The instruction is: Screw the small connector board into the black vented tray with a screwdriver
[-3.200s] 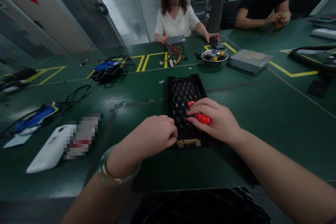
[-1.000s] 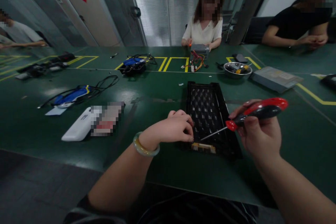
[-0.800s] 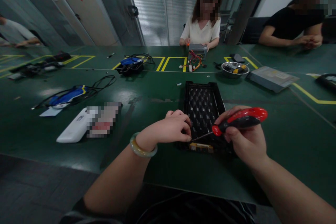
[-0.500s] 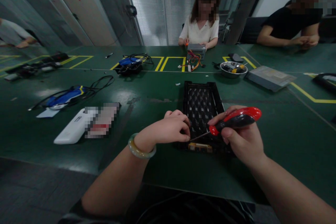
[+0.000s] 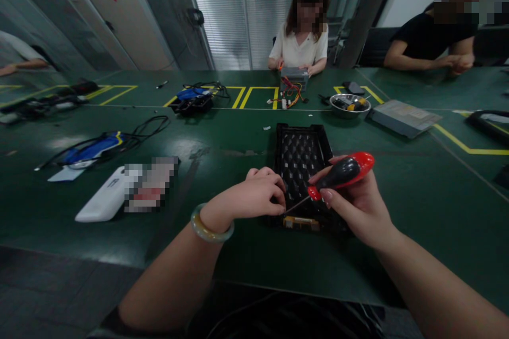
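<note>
Red and black, the screwdriver (image 5: 345, 171) is in our right hand (image 5: 360, 198), the fingers closed around its handle. Its thin shaft slants down to the left, and the tip ends at the near left corner of the black tray (image 5: 326, 143), close by our left hand (image 5: 254, 195). That hand is curled over the tray's left edge with its fingers bent and narrow; we cannot tell whether they pinch anything there. The tray lies flat on the green table (image 5: 246, 259) in front of us, its long sides running away from us, and a yellowish strip (image 5: 301, 223) sits along its near end.

We wear a pale bangle (image 5: 211, 229) on the left wrist. Off to our left lie a white case (image 5: 105, 200) and, just beside it, a pixelated slab (image 5: 153, 185). Beyond the tray, a steel bowl (image 5: 350, 112) holds small things, with a grey box (image 5: 404, 118) to its right. Across from us, a person (image 5: 300, 47) in white has both hands at a grey unit (image 5: 295, 77) with coloured wires (image 5: 293, 93).
</note>
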### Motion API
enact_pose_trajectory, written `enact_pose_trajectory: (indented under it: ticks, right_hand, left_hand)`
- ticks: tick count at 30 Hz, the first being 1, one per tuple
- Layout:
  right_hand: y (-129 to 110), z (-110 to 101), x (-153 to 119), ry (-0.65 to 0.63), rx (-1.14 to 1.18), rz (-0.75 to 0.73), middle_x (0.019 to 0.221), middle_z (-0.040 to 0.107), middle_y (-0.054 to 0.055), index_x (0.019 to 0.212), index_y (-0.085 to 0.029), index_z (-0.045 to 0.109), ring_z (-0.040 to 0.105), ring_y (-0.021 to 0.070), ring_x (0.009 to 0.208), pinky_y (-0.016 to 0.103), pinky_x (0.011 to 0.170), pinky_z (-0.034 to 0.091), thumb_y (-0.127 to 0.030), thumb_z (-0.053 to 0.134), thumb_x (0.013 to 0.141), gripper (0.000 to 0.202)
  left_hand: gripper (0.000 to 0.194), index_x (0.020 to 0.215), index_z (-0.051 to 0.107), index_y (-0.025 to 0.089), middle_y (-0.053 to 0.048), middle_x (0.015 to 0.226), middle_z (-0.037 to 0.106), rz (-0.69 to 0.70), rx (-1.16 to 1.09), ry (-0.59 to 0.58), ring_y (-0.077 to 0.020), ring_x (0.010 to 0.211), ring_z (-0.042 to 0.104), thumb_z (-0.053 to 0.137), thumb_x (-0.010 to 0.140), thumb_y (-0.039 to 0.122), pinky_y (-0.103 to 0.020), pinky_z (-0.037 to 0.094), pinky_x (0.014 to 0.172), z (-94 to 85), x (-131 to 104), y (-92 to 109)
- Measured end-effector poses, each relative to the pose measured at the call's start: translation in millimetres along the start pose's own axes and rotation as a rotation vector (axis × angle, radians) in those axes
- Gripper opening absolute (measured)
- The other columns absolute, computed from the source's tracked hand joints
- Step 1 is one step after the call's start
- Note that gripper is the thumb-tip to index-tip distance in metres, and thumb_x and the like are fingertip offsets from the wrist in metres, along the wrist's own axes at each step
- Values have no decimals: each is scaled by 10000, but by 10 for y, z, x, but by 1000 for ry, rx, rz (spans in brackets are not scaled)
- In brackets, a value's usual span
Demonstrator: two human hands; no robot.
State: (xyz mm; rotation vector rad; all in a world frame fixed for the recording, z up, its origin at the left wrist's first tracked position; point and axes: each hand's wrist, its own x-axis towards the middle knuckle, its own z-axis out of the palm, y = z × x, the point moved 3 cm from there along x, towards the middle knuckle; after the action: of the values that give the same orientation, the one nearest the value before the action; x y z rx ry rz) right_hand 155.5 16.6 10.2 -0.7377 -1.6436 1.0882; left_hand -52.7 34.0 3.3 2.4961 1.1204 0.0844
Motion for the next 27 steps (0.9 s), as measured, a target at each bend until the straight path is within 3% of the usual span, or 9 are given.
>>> enact_pose_trajectory:
  ticks: [2,9,18,27]
  right_hand:
    - [6,-7,-9,-4,-36,-26,1071,672,42,1278,-268,420,670,176,934,336,802,569,-197,688,867,496]
    - [8,-18,-35,-6,-20,-75,1073,670,52,1306,-262,422,678,184,928,345,798,582,-189,674,872,507]
    - [-42,-26,-30,-21,-97,-112,1040,687,47,1298,-249,449,678,191,925,383,917,554,-182,722,832,544]
    - [47,-81,-31,36,-140,-76,986,675,32,1222,-243,542,670,202,872,372,845,547,-267,820,745,553]
  left_hand:
    - [192,838,766,294,29,1157,656,2,0,-2,-234,1122,438,638,873,433,-388,221,927,2,-4,-3]
    - [197,839,769,293,30,1151,654,4,-13,6,-233,1137,439,630,876,428,-383,224,928,-6,-9,-9]
    - [200,848,768,297,30,1170,658,8,-18,4,-239,1144,443,631,876,442,-388,226,934,0,-4,-11]
    - [328,888,779,313,43,1197,674,47,-46,-34,-196,1186,465,478,992,388,-365,203,986,-79,-45,16]
